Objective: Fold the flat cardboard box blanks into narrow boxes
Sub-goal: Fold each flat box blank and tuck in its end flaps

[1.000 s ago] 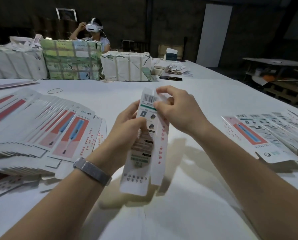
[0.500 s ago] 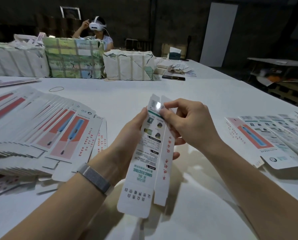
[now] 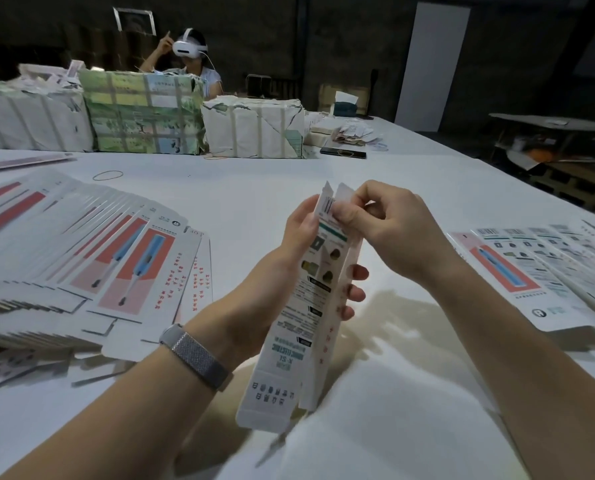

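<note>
Low in the middle of the frame a half-folded box blank (image 3: 299, 327) stands nearly upright above the white table (image 3: 254, 188), its lower flaps hanging free close to the viewer. The left hand (image 3: 289, 258), with a mesh watch band (image 3: 195, 356) on its wrist, wraps round the blank's middle from the left; its fingers (image 3: 356, 292) curl past the right edge, holding the blank. Just above, the right hand (image 3: 382, 233) pinches the blank's top flaps between thumb and curled fingers, beside a barcode.

At the left of the frame a fanned spread of flat blanks (image 3: 92, 258) lies on the table, showing red panels and a blue tool. At the right edge a smaller row of blanks (image 3: 545, 268) lies face up, well apart from the hands.

Farther up the table a rubber band (image 3: 107, 175) lies alone. Beyond it stand strapped paper bundles (image 3: 143, 112), a dark phone (image 3: 343, 153) and loose papers (image 3: 353, 133). In the upper left, behind the bundles, a person wearing a white headset (image 3: 188, 50) sits with a hand raised to it.
</note>
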Motion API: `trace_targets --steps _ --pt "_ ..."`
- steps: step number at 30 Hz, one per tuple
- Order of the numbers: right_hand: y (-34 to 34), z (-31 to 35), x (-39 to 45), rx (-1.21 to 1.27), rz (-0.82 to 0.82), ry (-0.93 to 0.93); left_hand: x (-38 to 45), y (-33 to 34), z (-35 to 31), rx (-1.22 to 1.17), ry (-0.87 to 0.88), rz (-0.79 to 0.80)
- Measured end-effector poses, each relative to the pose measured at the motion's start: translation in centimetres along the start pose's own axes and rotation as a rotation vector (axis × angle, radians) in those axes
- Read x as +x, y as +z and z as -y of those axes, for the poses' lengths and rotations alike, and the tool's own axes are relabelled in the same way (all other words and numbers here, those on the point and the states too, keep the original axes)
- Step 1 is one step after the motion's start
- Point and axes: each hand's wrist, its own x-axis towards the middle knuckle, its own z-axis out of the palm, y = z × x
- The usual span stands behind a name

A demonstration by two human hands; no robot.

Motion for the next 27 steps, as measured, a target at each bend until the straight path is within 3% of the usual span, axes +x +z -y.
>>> trace_targets --steps 6,12,27 --pt "-0.6 0.0 0.0 0.093 -0.021 -0.040 -2.6 1.4 -0.6 -0.050 -0.354 -0.059" --pt "0.5 0.4 -0.4 0.167 -0.128 -0.103 -2.5 1.8 -0.6 -0.063 -0.279 -0.128" --pt "1.6 0.7 -0.7 0.259 -0.103 -0.094 -2.6 1.7 0.0 -0.025 -0.215 -0.205"
